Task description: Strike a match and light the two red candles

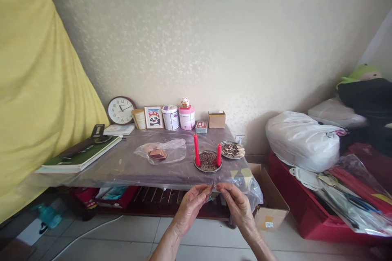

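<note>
My left hand (pixel 192 203) pinches a small brown matchbox (pixel 208 190) in front of the table's near edge. My right hand (pixel 235 202) is pinched close beside it, its fingertips on something thin that I cannot make out, touching the box's end. Beyond them on the plastic-covered table (pixel 128 167) stands a round metal dish (pixel 208 162) with two red candles, the tall one (pixel 196 149) at its left and the short one (pixel 219 154) at its right. A second dish (pixel 232 150) heaped with used matchsticks sits just behind.
A clear bag with brown boxes (pixel 161 152) lies mid-table. Along the wall stand a clock (pixel 121 110), a panda picture (pixel 154 117), tins (pixel 170 117) and a small carton (pixel 217 119). Books (pixel 79 157) lie left. A cardboard box (pixel 269 204) and stuffed bags (pixel 301 138) stand right.
</note>
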{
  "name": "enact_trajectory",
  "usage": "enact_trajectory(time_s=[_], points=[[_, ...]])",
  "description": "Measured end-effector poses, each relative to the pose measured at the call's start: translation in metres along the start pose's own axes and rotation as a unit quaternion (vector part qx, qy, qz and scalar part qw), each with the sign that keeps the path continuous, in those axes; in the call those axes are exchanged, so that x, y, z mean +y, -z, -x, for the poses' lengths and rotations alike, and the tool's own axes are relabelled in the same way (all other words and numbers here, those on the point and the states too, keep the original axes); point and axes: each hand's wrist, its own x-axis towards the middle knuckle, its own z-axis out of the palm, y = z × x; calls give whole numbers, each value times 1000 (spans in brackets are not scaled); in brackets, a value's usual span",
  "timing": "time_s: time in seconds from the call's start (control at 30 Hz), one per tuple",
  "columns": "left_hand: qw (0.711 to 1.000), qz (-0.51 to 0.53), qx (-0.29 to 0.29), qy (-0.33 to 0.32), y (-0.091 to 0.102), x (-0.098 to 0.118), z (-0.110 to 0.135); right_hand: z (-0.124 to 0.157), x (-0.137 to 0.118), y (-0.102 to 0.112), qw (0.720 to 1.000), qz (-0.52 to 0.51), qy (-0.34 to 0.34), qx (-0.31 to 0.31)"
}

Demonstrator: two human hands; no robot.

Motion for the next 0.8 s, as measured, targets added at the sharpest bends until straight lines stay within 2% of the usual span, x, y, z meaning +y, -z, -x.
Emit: enact_trajectory(time_s=[0.1,0.17,0.43,0.8], points=[[1000,-5,5,-1,-1,1,0,2,-3,0,994,70,80,-19],[1000,-7,7,-2,-2,2,0,2,-5,0,990,91,104,-21],[1000,-11,13,2,-5,5,1,4,-10,1,989,141,42,-33],[1000,-17,18,3,-4,5,0,3,-4,1,986,151,54,-38]])
